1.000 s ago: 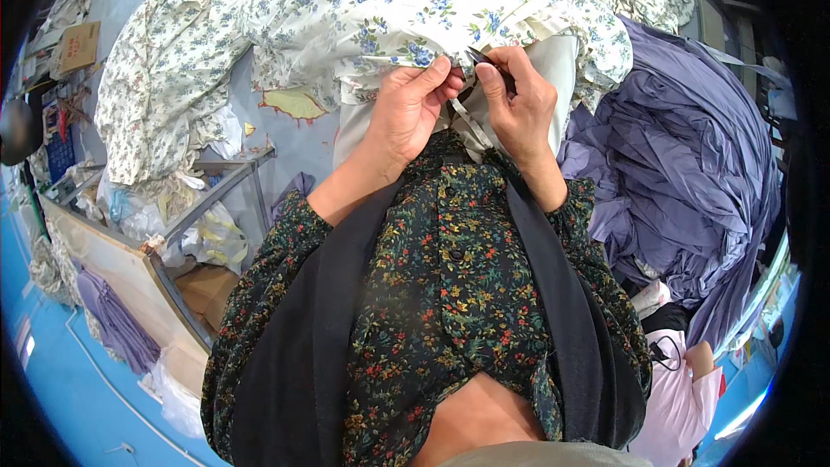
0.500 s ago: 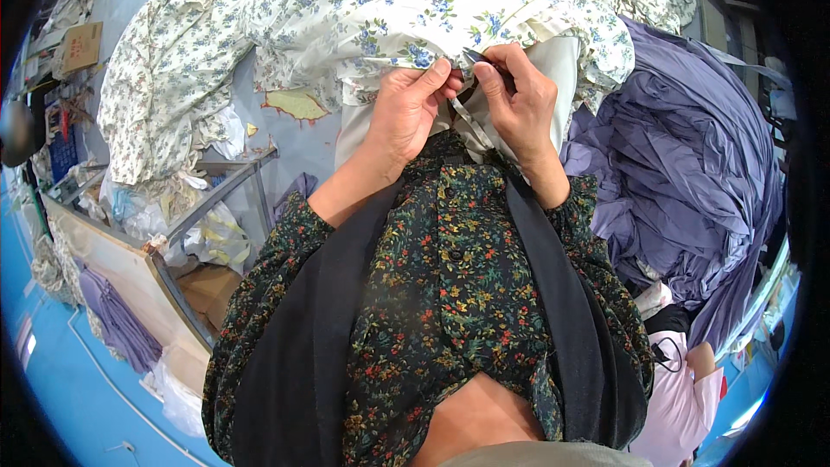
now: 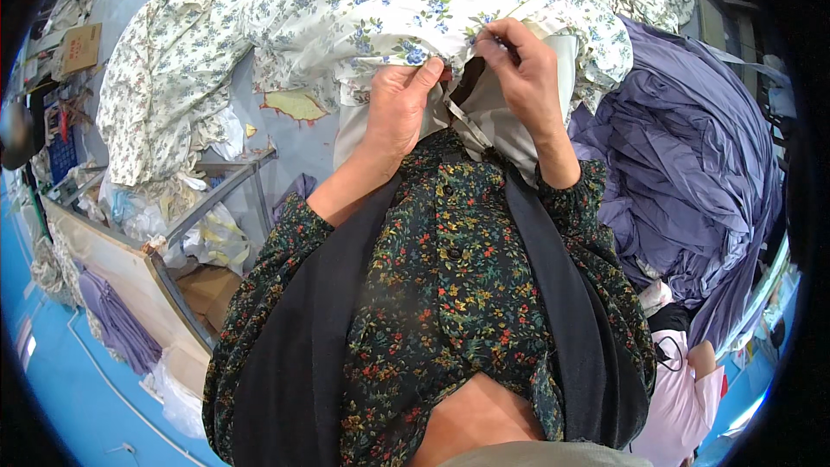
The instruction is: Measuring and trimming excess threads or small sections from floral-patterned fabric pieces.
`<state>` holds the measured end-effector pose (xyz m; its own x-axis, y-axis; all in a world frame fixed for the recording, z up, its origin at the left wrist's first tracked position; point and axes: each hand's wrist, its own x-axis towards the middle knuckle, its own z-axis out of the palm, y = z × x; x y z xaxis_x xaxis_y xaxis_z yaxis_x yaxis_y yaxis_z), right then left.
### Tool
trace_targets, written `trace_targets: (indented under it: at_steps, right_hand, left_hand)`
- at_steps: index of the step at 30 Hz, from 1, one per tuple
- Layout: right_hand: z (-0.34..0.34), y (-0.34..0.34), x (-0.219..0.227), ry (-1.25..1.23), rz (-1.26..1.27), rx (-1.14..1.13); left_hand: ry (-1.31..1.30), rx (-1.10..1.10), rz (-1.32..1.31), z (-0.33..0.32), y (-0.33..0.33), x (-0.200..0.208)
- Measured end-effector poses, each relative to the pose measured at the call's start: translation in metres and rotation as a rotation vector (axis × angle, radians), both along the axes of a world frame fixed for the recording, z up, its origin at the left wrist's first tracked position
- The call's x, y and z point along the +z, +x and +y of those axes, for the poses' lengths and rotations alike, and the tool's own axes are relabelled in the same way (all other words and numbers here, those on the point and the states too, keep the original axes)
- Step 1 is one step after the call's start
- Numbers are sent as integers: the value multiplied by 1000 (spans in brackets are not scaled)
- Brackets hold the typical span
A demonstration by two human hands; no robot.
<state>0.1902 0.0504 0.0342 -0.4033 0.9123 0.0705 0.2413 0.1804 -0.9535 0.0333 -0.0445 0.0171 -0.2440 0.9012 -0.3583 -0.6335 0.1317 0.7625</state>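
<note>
White fabric with blue and green flowers (image 3: 372,9) lies spread across the surface before me. My left hand (image 3: 402,99) pinches its near edge between thumb and fingers. A short way to the right, my right hand (image 3: 523,73) is closed, its fingertips pinching the same edge a little farther from me. Between the hands the edge hangs over a dark gap and a narrow pale strip (image 3: 467,125) at my waist. Something dark shows inside the right hand's curled fingers, too hidden to name. Plain pale cloth (image 3: 553,78) sits under the right wrist.
A big heap of purple-grey fabric (image 3: 692,164) is piled at right. On the left stand a metal-edged frame (image 3: 207,203) with plastic bags and scraps, and a cardboard box (image 3: 80,47). A person in a pink garment (image 3: 679,398) is at lower right.
My right hand has moved slightly up and away from the left, and the dark pointed tool tip at its fingers no longer shows. The left hand has shifted slightly left.
</note>
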Motion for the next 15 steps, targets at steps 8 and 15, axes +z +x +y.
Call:
trace_targets:
  at_steps: [8, 15]
  right_hand:
    - [-31, 49, 20, -704, 464, 313]
    - [3, 31, 23, -84, -231, -62]
  left_hand:
    - [82, -88, -168, 8, -4, 3]
    - [91, -129, -172, 11, -4, 7]
